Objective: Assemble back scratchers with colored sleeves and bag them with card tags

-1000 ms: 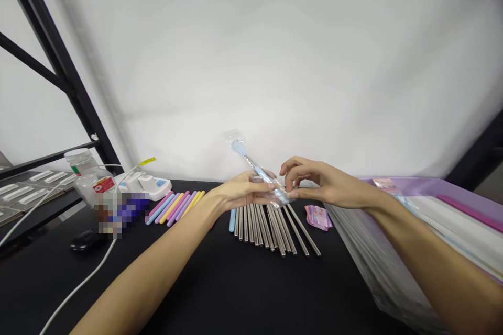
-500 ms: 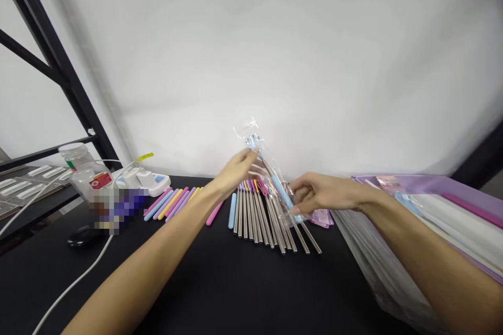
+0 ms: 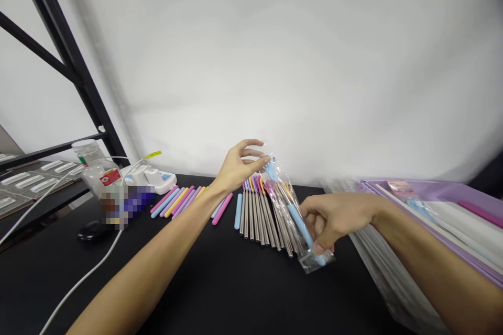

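My right hand [image 3: 334,220] pinches the lower end of a back scratcher [image 3: 301,225] through its clear plastic bag [image 3: 310,261]. The scratcher has a light blue handle and a blue claw-shaped head, and lies slanted over a row of metal rods [image 3: 261,220] with coloured claw heads. Beside the bag's upper end is my left hand [image 3: 243,165], its fingers apart and the thumb tip at the blue head; whether it touches the plastic I cannot tell. Left of the rods are a blue handle [image 3: 238,212] and a pink handle [image 3: 222,209].
More coloured handles [image 3: 181,201] lie left on the black table [image 3: 204,282]. Beyond them are a power strip [image 3: 165,183], a clear jar [image 3: 94,167], a white cable [image 3: 94,267] and a black mouse [image 3: 92,230]. A purple bin [image 3: 440,188] and plastic bags [image 3: 377,261] are at right.
The bagged back scratcher has moved down and to the right, with my right hand at its lower end. My left hand has loosened from the head end and its fingers have spread.
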The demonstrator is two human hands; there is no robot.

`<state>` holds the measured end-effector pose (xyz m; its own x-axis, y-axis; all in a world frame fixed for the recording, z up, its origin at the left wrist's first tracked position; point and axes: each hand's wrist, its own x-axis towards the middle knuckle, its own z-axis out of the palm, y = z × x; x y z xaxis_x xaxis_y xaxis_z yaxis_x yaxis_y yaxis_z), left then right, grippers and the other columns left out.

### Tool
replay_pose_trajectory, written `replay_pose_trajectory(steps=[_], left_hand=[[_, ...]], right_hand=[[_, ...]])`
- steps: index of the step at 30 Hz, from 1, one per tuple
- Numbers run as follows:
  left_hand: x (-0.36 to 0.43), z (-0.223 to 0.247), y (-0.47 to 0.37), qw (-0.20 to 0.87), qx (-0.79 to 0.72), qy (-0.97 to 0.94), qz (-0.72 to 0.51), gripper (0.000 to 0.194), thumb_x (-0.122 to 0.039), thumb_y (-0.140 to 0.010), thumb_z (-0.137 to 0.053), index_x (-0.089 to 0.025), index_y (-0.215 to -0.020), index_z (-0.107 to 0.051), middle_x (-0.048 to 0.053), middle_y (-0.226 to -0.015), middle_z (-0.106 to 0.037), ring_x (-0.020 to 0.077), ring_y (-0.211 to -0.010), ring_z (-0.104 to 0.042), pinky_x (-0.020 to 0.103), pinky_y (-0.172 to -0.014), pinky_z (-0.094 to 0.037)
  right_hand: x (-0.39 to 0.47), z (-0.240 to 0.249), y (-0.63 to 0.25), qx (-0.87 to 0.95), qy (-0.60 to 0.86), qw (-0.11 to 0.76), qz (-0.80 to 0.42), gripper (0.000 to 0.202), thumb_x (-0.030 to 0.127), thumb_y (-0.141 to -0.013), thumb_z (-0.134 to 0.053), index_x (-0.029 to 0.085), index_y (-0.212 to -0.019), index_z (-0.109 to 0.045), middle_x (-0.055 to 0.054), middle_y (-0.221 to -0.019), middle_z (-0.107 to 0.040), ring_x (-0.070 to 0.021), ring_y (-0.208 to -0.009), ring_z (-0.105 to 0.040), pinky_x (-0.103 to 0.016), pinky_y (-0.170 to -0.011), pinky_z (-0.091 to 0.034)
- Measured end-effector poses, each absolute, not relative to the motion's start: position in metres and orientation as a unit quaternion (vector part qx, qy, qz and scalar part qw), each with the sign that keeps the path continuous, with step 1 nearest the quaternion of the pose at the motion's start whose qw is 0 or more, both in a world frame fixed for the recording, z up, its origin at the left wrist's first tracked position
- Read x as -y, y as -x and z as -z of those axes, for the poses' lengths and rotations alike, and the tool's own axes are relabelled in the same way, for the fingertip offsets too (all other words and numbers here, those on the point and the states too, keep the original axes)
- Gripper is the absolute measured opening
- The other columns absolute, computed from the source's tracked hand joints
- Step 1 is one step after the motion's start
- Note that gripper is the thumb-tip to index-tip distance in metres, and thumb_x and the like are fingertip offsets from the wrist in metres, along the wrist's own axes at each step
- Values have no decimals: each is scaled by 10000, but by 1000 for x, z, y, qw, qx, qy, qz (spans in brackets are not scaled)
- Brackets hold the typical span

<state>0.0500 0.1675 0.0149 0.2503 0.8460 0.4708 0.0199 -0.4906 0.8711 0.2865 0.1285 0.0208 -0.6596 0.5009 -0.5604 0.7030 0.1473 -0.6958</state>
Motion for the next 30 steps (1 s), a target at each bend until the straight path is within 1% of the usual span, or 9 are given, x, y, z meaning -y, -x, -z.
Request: replay_pose_trajectory(steps=[4, 8, 10, 12, 15, 17, 20, 25, 30], left_hand=[[-170, -13, -45, 401, -300, -693, -518, 598, -302, -742, -788, -206, -1267, -517, 111, -1316, -563, 106, -743, -666, 304, -742, -549], [-172, -8, -41, 420, -300, -713, -476, 673, -283, -735, -792, -244, -1325, -471, 127, -1484, -409, 76, -715, -655, 311, -761, -535], [-170, -7, -43, 442, -284, -726, -443, 709, -274, -733, -790, -247, -1350, -443, 146, -1488, -397, 69, -677, -646, 301, -710, -529], [-166, -6, -47, 462, -266, -739, -411, 743, -269, -738, -786, -261, -1380, -411, 156, -1492, -382, 51, -636, -625, 287, -666, -516], [-159, -2, -55, 479, -256, -753, -371, 796, -270, -732, -795, -295, -1411, -381, 149, -1497, -366, 19, -601, -587, 268, -632, -492], [-156, 2, -61, 485, -254, -759, -351, 824, -273, -717, -808, -311, -1418, -377, 147, -1494, -367, 9, -586, -566, 265, -617, -484], [-154, 8, -66, 504, -241, -761, -331, 838, -271, -708, -809, -321, -1422, -373, 160, -1505, -343, 15, -583, -577, 281, -620, -499], [-153, 11, -67, 514, -237, -763, -311, 867, -284, -702, -810, -324, -1434, -347, 178, -1521, -317, 35, -601, -608, 279, -612, -509], [-152, 12, -68, 514, -253, -767, -290, 882, -305, -703, -814, -335, -1443, -335, 170, -1524, -319, 35, -592, -610, 264, -583, -496]], right_hand=[[-125, -25, -285, -744, -385, 111, 535, 433, 390, -536, -885, 154, -817, -656, -17, -731, -706, -172, -664, -673, -268, -624, -561], [-126, -38, -297, -757, -405, 76, 506, 569, 478, -607, -842, 169, -1047, -656, -49, -841, -727, -196, -732, -676, -301, -676, -560], [-132, -42, -309, -785, -447, 26, 427, 549, 556, -719, -730, 179, -1109, -643, -62, -842, -728, -212, -756, -673, -322, -703, -543], [-141, -42, -321, -806, -513, -21, 294, 511, 584, -755, -654, 180, -1068, -655, -72, -834, -724, -230, -777, -667, -336, -719, -518], [-154, -31, -336, -796, -590, -14, 137, 590, 525, -608, -738, 185, -1079, -642, -93, -1002, -708, -263, -844, -660, -351, -735, -496], [-159, -21, -341, -791, -600, 34, 115, 683, 475, -498, -790, 190, -1095, -622, -98, -1085, -674, -280, -883, -648, -358, -742, -490], [-162, -8, -338, -783, -604, 97, 113, 717, 454, -394, -832, 189, -1023, -609, -99, -1043, -652, -302, -892, -632, -364, -707, -477], [-161, -3, -329, -768, -613, 144, 121, 588, 445, -378, -842, 214, -846, -571, -67, -896, -654, -300, -841, -625, -337, -607, -423], [-159, -6, -332, -774, -610, 128, 109, 560, 402, -416, -826, 215, -867, -552, -69, -913, -650, -285, -823, -620, -334, -603, -416]])
